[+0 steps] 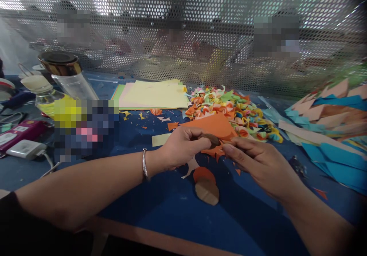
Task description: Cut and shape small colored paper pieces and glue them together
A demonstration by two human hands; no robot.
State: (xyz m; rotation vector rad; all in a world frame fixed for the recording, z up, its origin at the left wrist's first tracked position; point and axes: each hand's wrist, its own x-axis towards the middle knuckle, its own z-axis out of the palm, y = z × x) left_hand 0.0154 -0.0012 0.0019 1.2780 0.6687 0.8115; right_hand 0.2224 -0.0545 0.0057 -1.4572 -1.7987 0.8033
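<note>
Over the blue bench, the left hand holds a brown circle; the right hand is pinched closed at its edge. Orange paper is just behind, two overlapping circles nearer.

Blue table strewn with paper.
A stack of sheets lies beside a heap of colourful scraps; nearer, an orange disc touches a tan disc. Bottle and charger sit left, blue folds right.
</note>
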